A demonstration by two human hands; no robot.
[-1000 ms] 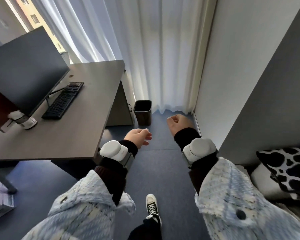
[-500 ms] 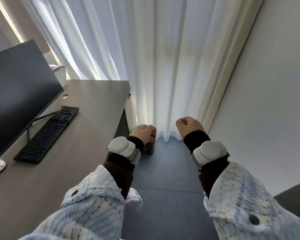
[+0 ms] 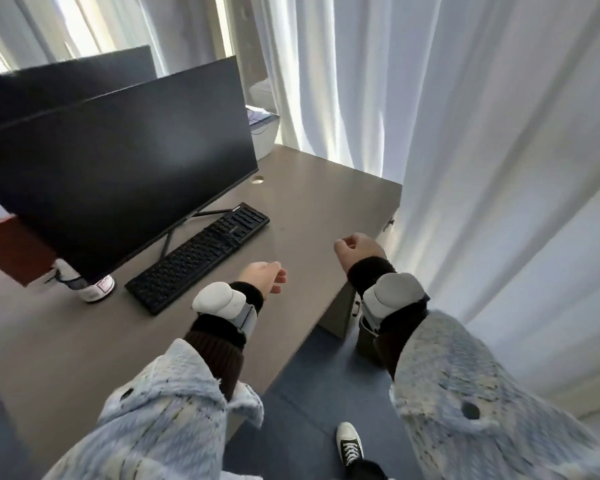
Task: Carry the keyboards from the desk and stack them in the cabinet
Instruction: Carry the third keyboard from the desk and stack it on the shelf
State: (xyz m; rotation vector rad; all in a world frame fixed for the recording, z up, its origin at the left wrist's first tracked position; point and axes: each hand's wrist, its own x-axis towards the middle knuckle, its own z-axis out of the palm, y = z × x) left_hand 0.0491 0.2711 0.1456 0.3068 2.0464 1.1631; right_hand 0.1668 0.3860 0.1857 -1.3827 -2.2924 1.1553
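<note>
An office: two dark monitors (image 3: 118,157) and a black keyboard (image 3: 198,256) on a grey table (image 3: 312,202), blue carpet tiles (image 3: 305,393), white curtains (image 3: 430,116) along the window.

The grey-brown desk (image 3: 326,188) bears a black keyboard (image 3: 201,252) slantwise before a dark monitor (image 3: 118,161) — and a small white object (image 3: 94,291).

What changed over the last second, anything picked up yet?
The view swung toward the desk, and both hands are now over it. The left hand opened near the keyboard; the right hand stays curled, empty. Nothing gripped. The keyboard lies unmoved before the monitor.
</note>
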